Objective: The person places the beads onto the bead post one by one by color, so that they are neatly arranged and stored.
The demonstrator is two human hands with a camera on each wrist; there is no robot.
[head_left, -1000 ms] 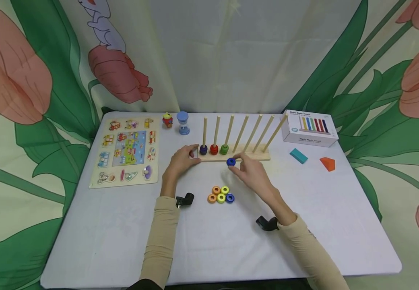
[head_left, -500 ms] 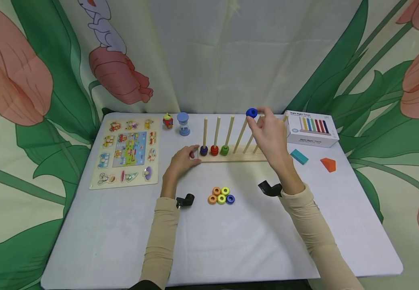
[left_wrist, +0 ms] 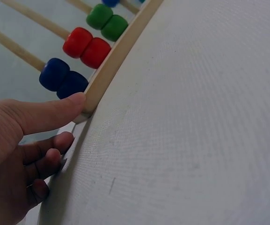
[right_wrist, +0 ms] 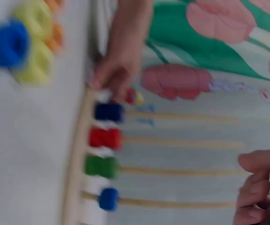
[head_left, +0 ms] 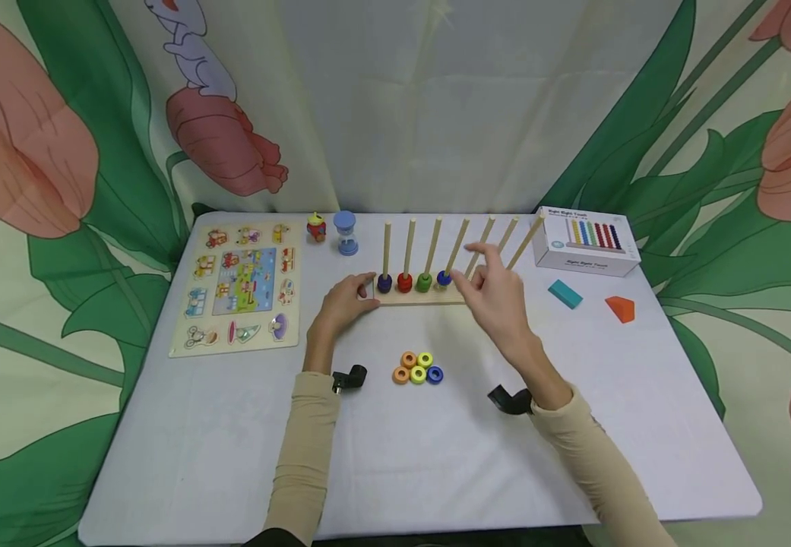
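A wooden peg stand [head_left: 422,299] carries a row of upright pegs. My left hand [head_left: 343,304] holds its left end, the thumb at the front corner. From the left, the first three pegs bear dark blue [left_wrist: 62,77], red [left_wrist: 85,47] and green beads [left_wrist: 106,22], two on each in the left wrist view. A blue bead [right_wrist: 109,199] is on the fourth peg, with bare peg between it and the base in the right wrist view. My right hand [head_left: 498,304] is just right of that peg, fingers loosely bent and holding nothing.
Several loose orange, yellow and blue beads [head_left: 418,374] lie in front of the stand. A picture puzzle board [head_left: 231,338], small figure [head_left: 316,227] and blue hourglass [head_left: 346,234] are left. A white box [head_left: 586,241], teal block [head_left: 564,294] and orange block [head_left: 619,309] are right.
My right hand lifted the blue bead from the stand's front to the fourth peg's top, released it and came lower. The bead is now low on that peg. My left hand stays put.
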